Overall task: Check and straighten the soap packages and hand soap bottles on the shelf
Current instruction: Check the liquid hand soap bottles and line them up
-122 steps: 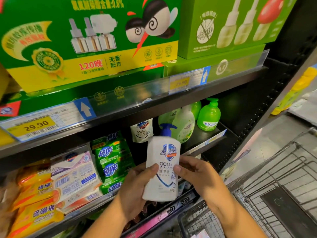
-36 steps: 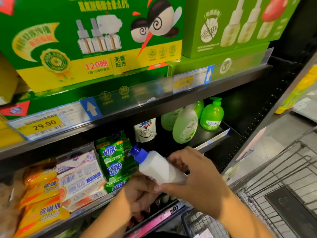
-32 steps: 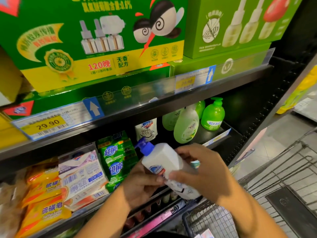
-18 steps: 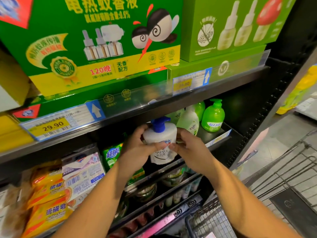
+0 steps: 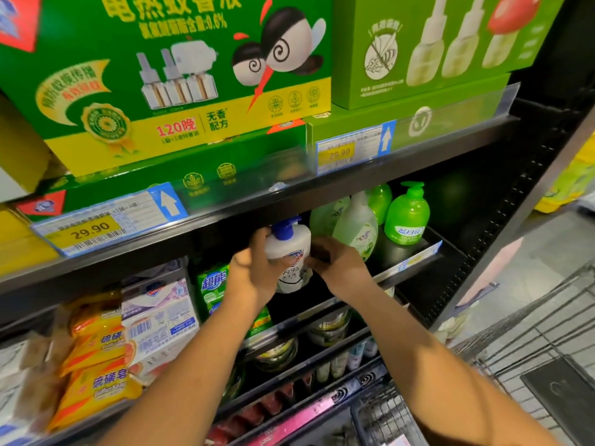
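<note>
White bottle: a white hand soap bottle (image 5: 291, 255) with a blue pump is held upright, perhaps slightly tilted, in the middle shelf bay, just under the edge of the upper shelf (image 5: 289, 201); whether its base touches the shelf cannot be told.
Left hand: the left hand (image 5: 254, 272) is wrapped around the bottle's left side, thumb across the front (fingers mostly hidden behind it).
Right hand: the right hand (image 5: 338, 265) is pressed against the bottle's right side, fingers curled at its edge.
Green bottles: a pale green bottle (image 5: 355, 233) is seen just right of the held one, with a bright green pump bottle (image 5: 407, 217) farther right and two more behind them.
Soap packages: green soap packs (image 5: 214, 284) are stacked just left of the left wrist; a white and pink soap pack (image 5: 161, 317) and yellow soap packs (image 5: 96, 355) are found farther left.
Upper shelf: large green boxes (image 5: 180, 75) are stacked there above a 29.90 price tag (image 5: 91, 228).
Near right: a wire cart (image 5: 531, 365) is visible.
</note>
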A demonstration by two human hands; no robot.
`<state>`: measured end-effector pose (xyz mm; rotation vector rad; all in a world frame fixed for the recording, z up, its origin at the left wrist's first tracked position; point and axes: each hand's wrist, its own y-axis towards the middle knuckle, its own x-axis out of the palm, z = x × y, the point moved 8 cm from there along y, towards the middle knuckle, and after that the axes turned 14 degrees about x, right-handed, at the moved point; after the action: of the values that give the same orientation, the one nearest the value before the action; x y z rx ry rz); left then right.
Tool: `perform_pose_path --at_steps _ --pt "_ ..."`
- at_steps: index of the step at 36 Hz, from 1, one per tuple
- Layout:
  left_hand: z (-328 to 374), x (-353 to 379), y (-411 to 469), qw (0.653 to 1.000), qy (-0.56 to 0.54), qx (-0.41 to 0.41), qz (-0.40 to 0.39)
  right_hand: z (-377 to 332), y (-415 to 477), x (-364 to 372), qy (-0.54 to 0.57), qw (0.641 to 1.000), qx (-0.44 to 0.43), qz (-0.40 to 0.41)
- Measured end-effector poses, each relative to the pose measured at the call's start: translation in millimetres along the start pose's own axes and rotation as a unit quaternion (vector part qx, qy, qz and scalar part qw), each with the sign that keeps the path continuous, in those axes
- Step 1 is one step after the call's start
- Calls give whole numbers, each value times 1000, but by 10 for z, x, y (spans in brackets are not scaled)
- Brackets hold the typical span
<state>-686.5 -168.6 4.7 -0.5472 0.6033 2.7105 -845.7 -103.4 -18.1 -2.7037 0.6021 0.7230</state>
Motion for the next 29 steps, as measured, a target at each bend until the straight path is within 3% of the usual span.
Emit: perform_pose_path --at_steps 3,6,8,11,14,17,23,29 --pt "117 -55 -45 996 68 53 12 137 -71 -261 -6 996 -11 91" --pt "386 -157 -202 953 249 159 72 304 -111 -637 -25 982 -27 185" --pt "602 -88 -367 927 271 241 97 417 -57 -870 -38 975 -23 218" --pt "633 336 -491 935 195 297 -17 597 135 -1081 -50 980 25 191" --pt "572 768 -520 951 152 236 -126 658 309 -1103 -66 989 36 128" --pt "381 1089 -432 973 116 116 -160 666 438 -1016 -68 995 13 69" --pt "110 1389 -156 989 72 -38 -120 779 580 -951 -56 998 31 27" --pt "42 1404 -10 992 62 -80 -76 853 635 -931 -75 996 26 36"
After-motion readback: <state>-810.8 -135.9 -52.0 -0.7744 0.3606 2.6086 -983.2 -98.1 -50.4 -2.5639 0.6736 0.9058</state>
